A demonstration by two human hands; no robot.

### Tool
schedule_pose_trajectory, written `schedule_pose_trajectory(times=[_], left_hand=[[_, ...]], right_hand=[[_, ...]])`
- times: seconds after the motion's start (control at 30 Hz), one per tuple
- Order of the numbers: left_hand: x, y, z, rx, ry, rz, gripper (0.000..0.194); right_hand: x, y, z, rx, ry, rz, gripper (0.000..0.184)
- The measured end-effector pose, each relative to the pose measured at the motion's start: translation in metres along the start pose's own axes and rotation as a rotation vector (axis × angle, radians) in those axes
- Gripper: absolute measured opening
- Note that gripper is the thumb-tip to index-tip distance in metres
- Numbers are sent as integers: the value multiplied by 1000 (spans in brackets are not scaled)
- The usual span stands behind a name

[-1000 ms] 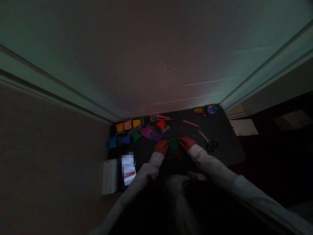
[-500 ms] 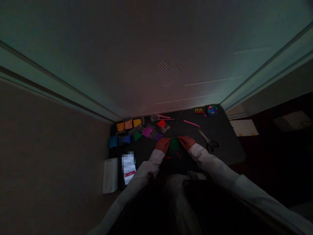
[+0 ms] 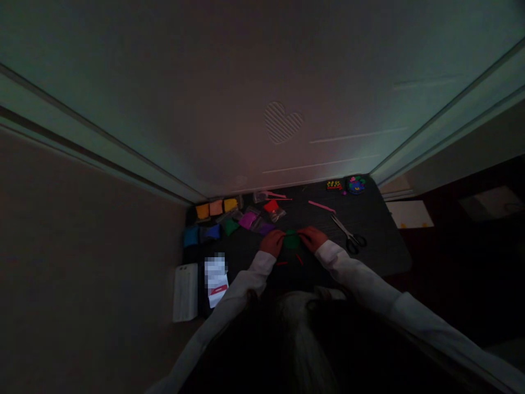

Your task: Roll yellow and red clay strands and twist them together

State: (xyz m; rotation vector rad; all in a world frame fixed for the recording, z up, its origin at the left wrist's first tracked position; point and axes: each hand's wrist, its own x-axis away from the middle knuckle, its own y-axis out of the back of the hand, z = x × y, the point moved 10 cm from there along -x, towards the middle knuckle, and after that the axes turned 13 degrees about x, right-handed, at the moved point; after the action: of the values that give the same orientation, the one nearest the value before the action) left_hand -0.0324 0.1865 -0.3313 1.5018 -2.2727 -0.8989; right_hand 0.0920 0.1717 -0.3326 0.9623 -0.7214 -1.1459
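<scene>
Left hand: the person's left hand (image 3: 272,243) has its fingers bent inward, tips at the upper left edge of a green disc (image 3: 292,240); it is too dark to tell whether they pinch it or only touch it.
Right hand: the right hand (image 3: 313,239) mirrors this, fingers drawn together and tips at the disc's upper right edge; how firmly they close cannot be told.
Green disc: between the two sets of fingertips, with a thin dark line across its upper part.
Red strips: one short red strip (image 3: 281,264) lies below the left fingers, and a slanted red strip (image 3: 299,259) lies just below the disc.
Scissors: the scissors (image 3: 349,235) lie to the right of the right fingers, black handles toward the person and blades pointing up and left.
Pink tools: a pink stick (image 3: 321,207) lies beyond the right fingers; slender pink pieces (image 3: 277,196) lie beyond the left ones.
Bags: a purple bag (image 3: 267,229) is just beyond the left fingers, with a red bag (image 3: 271,207) farther out; magenta, green, blue, yellow, peach and orange packets (image 3: 215,207) spread out to their left.
Far right corner: a colorful round piece (image 3: 355,185) and a red piece with yellow dots (image 3: 334,185), both well beyond the right fingers.
Near left: a bright white rectangle (image 3: 216,282) and a white case (image 3: 186,293), left of the left fingers and closer to the person.
Surface: a dark table (image 3: 383,235) beneath the hands.
</scene>
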Motion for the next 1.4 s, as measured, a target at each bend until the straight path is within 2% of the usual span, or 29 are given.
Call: schedule_pose_trajectory(times=[0.3,0.43,0.57,0.7,0.8,0.93,1.0,1.13,1.27,1.4], left_hand=[[0,-2,-4,-10,-17,19,19],[8,7,-6,-50,-9,-8,25],[33,18,-2,-179,31,3,22],[65,22,4,-291,93,67,19],[84,31,11,-328,168,24,19],[105,52,31,-361,324,-111,29],[113,56,43,-369,389,-124,33],[118,47,58,-333,438,-59,25],[117,45,61,-243,417,-95,18],[119,50,62,-231,412,-146,20]], right_hand=[[2,0,0,20,12,16,26],[7,7,1,5,-14,-19,36],[24,12,-4,44,-87,-33,33],[54,0,4,180,-96,27,23],[73,-13,16,264,-96,60,22],[83,-18,23,298,-131,44,24],[85,-18,19,299,-156,24,23],[92,-15,4,320,-213,-17,23],[102,-12,-6,342,-259,-52,26],[110,-5,-19,370,-338,-113,35]])
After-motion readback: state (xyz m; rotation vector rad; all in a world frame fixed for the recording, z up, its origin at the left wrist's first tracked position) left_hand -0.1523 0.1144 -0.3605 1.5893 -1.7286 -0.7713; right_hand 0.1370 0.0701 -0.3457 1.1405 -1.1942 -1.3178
